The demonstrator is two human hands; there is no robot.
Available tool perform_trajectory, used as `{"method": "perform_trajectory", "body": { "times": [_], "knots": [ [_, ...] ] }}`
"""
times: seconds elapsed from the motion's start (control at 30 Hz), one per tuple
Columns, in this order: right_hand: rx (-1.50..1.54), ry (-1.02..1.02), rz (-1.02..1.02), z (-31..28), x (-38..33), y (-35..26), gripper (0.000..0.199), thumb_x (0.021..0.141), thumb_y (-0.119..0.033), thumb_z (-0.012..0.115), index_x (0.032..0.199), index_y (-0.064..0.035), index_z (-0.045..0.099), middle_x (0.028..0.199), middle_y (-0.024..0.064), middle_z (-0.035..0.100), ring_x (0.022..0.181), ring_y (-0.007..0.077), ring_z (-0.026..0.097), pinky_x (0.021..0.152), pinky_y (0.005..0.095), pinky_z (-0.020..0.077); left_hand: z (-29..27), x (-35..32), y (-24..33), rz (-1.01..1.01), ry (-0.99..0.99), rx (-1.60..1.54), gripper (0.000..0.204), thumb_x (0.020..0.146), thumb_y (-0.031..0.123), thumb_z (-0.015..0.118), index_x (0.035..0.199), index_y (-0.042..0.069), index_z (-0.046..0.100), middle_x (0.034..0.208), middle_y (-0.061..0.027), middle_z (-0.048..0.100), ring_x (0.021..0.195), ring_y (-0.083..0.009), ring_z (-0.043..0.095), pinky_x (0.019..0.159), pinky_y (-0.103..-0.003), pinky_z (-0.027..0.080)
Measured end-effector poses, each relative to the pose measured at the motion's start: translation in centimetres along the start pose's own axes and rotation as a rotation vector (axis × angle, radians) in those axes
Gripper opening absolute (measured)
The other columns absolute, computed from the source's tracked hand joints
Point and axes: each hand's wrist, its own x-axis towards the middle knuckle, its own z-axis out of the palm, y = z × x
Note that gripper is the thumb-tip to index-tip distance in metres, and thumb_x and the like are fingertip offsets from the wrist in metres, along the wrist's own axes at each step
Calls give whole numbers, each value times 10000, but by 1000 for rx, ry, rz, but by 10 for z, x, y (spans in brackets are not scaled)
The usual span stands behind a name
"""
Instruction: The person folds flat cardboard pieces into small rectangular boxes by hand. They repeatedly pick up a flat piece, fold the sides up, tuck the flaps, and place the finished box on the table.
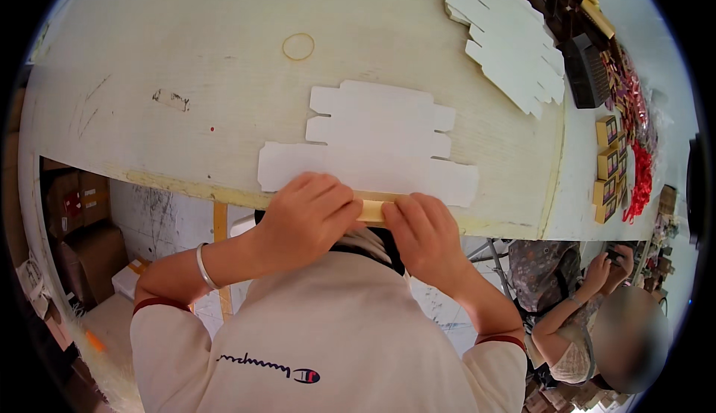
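White card, cut with tabs and slots, is spread on the pale table (239, 107) as one card blank (380, 137), set at the near edge in front of the person's body. Only an early stage of folding appears to be reached: along the near side a gold strip (371, 211) is shown between the hands, seemingly turned so that the coloured face is exposed. The rest is not yet folded; the far panel, the small side tabs and the two wider end flaps are all seen lying almost flat, with no corner joined.

The gold strip is gripped from both ends. By the left hand (313, 215) its left end is pinched, the fingers curled and pressed close together. By the right hand (425, 230) the other end is held, the fingers bent side by side with little gap between them. How the thumbs are placed beneath cannot be fully told.

Beyond, to the right, more cut card is piled in a white stack (511, 44), apparently unfolded. Small gold boxes (606, 164) are ranged farther right, beside red ribbon (640, 182). A thin ring (298, 47) is left lying beyond the blank.
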Motion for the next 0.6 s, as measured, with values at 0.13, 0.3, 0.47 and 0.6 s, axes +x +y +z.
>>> {"method": "perform_trajectory", "body": {
  "times": [0.13,0.3,0.47,0.6],
  "knots": [
    [239,-106,241,2,17,9,117,754,5,622,835,-44,553,763,71,472,682,234,491,582,351,423,-3,17,-9,-152,-96,-60,162,699,134,746,790,69,630,746,-25,551,680,-221,516,609,-344,427],
    [147,-61,250,-1,19,4,144,750,8,644,832,-49,541,745,73,464,653,241,480,558,349,404,-1,16,-2,-167,-103,58,129,700,101,718,797,77,636,770,-25,545,726,-216,535,659,-345,437],
    [262,-178,429,-11,21,-3,133,766,22,632,862,-40,565,803,91,507,736,263,540,618,369,450,-3,35,10,-62,-33,254,158,673,106,693,827,95,655,968,-52,530,935,-240,517,836,-400,400],
    [509,-89,409,-46,29,21,320,746,59,597,1055,-21,621,1061,163,582,980,332,584,792,410,493,-27,45,-11,-45,-236,98,137,670,112,665,808,118,666,1060,-65,505,1049,-259,462,898,-431,348]
  ]
}}
